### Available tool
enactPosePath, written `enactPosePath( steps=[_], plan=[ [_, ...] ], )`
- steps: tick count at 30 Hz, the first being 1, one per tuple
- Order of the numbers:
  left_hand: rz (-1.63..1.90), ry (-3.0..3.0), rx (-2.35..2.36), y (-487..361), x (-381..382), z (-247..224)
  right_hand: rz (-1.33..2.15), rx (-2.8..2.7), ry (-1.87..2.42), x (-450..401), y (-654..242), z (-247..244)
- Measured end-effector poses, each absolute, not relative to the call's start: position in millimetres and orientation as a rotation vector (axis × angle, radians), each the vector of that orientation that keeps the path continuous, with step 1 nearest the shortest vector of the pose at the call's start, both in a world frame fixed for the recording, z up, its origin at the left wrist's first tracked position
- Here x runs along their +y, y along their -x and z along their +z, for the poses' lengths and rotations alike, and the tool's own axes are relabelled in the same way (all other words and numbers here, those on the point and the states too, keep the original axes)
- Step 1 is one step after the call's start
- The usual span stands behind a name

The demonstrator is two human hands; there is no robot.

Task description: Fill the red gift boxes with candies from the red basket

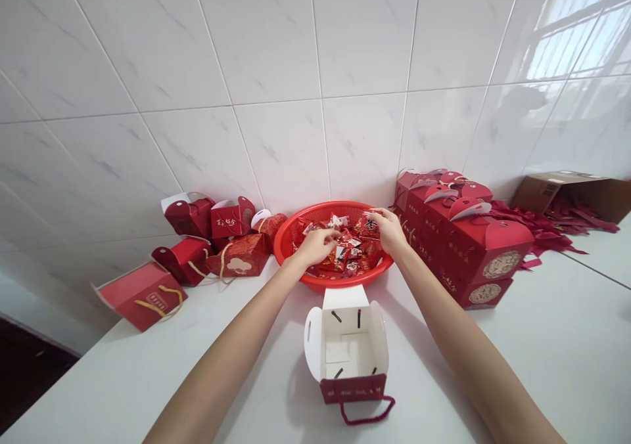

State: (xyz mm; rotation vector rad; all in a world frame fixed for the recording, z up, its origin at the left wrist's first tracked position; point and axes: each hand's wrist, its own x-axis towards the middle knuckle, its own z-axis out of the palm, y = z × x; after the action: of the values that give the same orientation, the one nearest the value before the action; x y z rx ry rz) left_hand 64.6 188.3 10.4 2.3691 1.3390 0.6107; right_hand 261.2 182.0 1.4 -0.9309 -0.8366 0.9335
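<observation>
Our left hand (319, 245) and right hand (389, 230) reach among small red-wrapped packets (352, 254) in a round red plastic basket (281, 250); fingers curl, grip unclear. Any lift calls for a secure pinch.

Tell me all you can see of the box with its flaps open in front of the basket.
The open white-lined, dark red cardboard box stands upright on the white table, its empty inside facing up. Flaps spread outward; dark cord ends show on the inner walls. A twisted dark red cord handle hangs at the near side. Neither hand touches it.
</observation>
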Motion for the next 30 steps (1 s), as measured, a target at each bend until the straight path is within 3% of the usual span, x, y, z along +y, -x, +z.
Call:
enactPosePath(
  steps=[5, 14, 30],
  plan=[
    [0.011, -2.557, 1.088, -75, 191, 15, 0.971, -0.843, 0.921, 182, -261, 2],
    [-0.362, -2.552, 1.02, -122, 212, 19, 1.002, -0.86, 0.856, 182, -259, 1],
    [-0.057, -2.439, 1.168, -107, 217, 5, 0.989, -0.896, 0.898, 183, -259, -1]
  ],
)
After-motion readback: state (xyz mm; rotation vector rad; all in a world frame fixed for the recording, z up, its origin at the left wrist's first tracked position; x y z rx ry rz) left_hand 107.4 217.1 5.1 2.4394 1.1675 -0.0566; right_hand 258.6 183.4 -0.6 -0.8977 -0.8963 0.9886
